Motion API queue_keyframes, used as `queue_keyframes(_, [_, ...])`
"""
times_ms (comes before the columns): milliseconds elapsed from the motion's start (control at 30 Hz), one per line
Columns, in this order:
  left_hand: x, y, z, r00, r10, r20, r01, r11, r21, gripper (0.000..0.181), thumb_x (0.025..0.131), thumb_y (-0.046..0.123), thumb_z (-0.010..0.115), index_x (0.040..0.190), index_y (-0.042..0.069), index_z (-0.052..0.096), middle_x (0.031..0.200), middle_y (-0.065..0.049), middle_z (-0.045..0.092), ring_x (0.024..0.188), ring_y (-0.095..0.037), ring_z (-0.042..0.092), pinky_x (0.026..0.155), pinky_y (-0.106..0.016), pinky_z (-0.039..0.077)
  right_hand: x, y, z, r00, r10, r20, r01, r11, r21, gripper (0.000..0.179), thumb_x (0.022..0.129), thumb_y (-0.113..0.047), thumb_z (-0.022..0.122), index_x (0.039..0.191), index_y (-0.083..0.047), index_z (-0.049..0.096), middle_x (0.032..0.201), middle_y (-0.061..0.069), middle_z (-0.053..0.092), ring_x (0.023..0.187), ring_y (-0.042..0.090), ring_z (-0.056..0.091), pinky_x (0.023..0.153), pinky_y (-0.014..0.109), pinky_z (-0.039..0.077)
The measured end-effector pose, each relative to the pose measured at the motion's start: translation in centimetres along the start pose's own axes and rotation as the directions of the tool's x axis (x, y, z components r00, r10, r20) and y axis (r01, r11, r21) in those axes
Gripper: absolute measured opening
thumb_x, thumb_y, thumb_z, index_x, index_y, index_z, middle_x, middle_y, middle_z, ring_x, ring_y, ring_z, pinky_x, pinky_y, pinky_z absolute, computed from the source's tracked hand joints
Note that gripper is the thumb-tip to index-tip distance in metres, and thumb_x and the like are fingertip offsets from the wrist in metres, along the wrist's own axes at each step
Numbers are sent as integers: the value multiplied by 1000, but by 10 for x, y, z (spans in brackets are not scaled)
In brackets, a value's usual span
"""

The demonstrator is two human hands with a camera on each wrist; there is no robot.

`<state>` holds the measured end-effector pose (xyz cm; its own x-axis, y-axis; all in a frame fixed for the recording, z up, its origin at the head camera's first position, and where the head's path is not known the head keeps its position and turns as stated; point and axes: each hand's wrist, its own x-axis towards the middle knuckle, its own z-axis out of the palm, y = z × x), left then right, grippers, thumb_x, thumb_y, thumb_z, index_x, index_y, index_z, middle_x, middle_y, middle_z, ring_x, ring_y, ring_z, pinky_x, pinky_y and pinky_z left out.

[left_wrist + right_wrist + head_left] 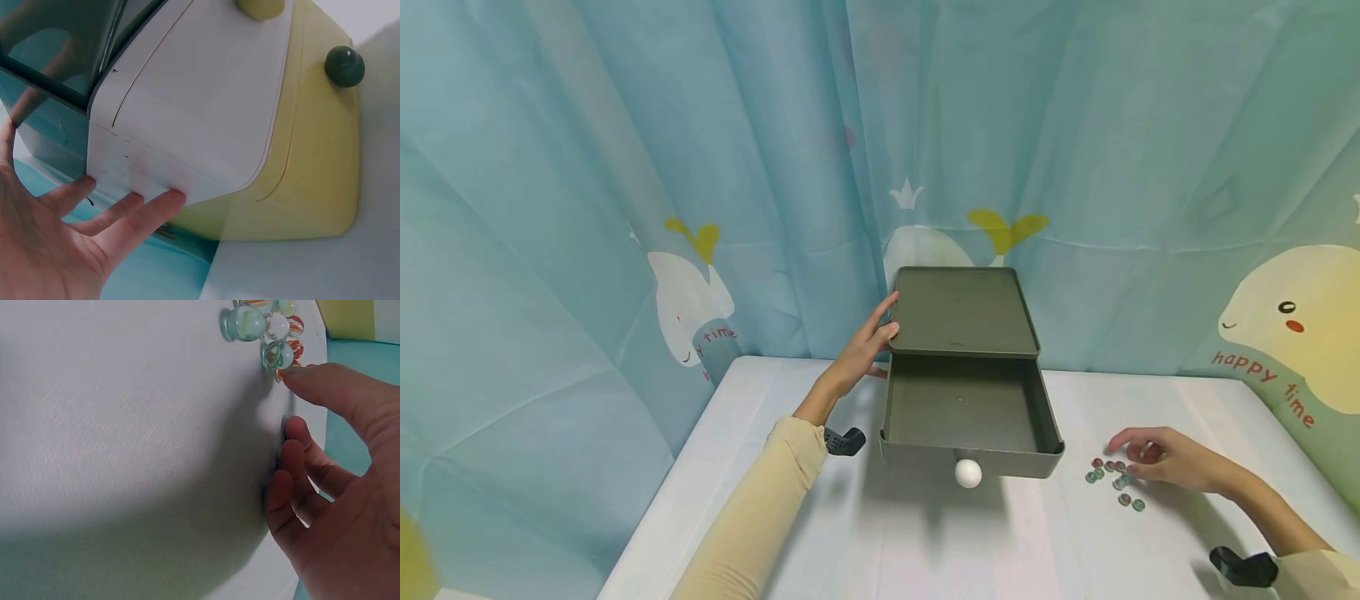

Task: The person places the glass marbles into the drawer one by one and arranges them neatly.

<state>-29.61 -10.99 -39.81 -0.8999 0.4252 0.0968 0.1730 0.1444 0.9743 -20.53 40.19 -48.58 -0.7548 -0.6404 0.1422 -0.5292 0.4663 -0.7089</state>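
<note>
A drawer box stands on the table, with its green top drawer (970, 404) pulled out toward the viewer by its white-knobbed front. At the box's left side, my left hand (861, 354) rests its spread fingers. The left wrist view shows these fingertips on a white middle drawer section (187, 119), above a yellow one (312, 156). Over on the right, my right hand (1176, 458) hovers low beside several glass marbles (1124, 499). Its thumb tip is right at one orange-streaked marble (280, 375) in the right wrist view, while the other fingers are bent near the table.
The white table (1187, 400) carries the box and marbles. Behind it hangs a blue-green curtain (775, 167) printed with whales. A white knob (968, 473) juts from the drawer front. One small speck lies inside the pulled-out drawer.
</note>
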Motion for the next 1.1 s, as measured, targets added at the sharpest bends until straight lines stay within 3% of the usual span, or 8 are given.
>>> queue_keyframes(533, [-1, 1, 0, 1000, 8, -7, -8, 1000, 6, 61, 102, 54, 45, 158, 57, 21, 167, -6, 21, 136, -45, 46, 88, -64, 53, 0, -1, 2, 995, 101, 22, -100, 994, -35, 22, 87, 4, 75, 105, -7, 72, 96, -5, 68, 74, 6, 49, 62, 24, 42])
queue_keyframes(1100, [0, -1, 0, 1000, 13, 1, -13, 1000, -4, 60, 103, 53, 45, 158, 58, 21, 168, -4, 19, 138, -45, 45, 89, -66, 53, -2, -1, 4, 997, 83, -4, -83, 995, -52, 21, 87, 4, 75, 102, -9, 73, 95, -4, 69, 74, 7, 49, 60, 25, 41])
